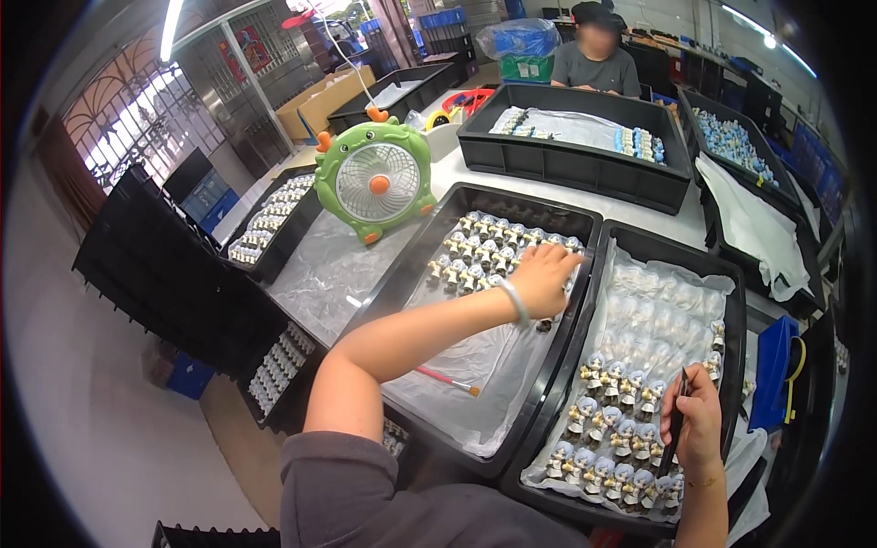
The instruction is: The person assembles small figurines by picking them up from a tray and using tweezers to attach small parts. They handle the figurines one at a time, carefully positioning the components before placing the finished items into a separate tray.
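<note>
Left hand [545, 281] bent over silver-haired figurines [473, 247] in a black tray [534, 212], grip impossible to tell from here, right hand [699, 413] clasping a slim black tool [672, 441]

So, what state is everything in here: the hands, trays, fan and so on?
Left hand: bent, grip unclear
Right hand: closed around a slim black tool
Tray under left hand: uncovered, partly filled
Tray under right hand: uncovered, holding figurines in rows
Paintbrush: lying in the tray under left hand
Green fan: standing; can't tell whether it's spinning
Ceiling light: lit
</note>
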`<action>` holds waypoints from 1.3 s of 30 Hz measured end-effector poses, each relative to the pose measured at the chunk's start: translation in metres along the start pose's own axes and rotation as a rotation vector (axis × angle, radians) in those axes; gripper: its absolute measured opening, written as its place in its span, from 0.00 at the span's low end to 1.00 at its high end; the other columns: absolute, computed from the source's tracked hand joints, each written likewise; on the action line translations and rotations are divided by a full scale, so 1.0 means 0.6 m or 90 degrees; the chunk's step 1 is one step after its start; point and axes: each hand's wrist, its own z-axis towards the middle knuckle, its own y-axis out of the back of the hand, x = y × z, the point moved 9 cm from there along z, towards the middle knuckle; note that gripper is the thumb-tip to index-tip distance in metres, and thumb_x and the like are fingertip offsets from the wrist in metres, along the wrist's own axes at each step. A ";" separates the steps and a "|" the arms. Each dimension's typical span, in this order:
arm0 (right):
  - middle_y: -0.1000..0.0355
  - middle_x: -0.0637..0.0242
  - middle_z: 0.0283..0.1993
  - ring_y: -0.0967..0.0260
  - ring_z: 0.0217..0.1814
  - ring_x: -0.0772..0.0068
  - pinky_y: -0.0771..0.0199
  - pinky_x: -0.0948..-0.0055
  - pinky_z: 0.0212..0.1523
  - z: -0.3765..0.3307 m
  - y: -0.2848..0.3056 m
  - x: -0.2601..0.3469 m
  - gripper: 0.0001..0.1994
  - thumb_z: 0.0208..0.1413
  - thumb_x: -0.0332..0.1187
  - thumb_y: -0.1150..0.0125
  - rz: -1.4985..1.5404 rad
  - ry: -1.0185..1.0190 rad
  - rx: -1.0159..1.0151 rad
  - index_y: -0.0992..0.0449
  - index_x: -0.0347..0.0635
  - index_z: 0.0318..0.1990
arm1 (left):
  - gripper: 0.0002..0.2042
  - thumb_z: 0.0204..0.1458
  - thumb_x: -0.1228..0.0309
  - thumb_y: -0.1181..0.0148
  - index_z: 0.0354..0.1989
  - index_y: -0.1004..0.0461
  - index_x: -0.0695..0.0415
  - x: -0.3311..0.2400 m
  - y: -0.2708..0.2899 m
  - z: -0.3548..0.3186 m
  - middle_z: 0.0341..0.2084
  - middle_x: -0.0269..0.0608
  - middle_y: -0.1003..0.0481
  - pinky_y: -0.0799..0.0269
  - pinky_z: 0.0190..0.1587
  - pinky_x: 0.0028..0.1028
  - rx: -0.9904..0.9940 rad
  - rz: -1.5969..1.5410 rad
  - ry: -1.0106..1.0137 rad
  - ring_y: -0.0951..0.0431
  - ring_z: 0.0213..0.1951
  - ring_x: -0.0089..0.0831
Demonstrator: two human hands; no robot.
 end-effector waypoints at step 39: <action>0.37 0.67 0.22 0.39 0.16 0.83 0.39 0.84 0.12 0.020 -0.015 -0.025 0.07 0.44 0.27 0.56 -0.053 -0.024 0.101 0.41 0.40 0.33 | 0.19 0.44 0.63 0.43 0.43 0.34 0.58 -0.312 -0.299 0.280 0.31 0.52 0.29 0.32 0.37 0.33 0.072 -0.214 -0.084 0.27 0.33 0.41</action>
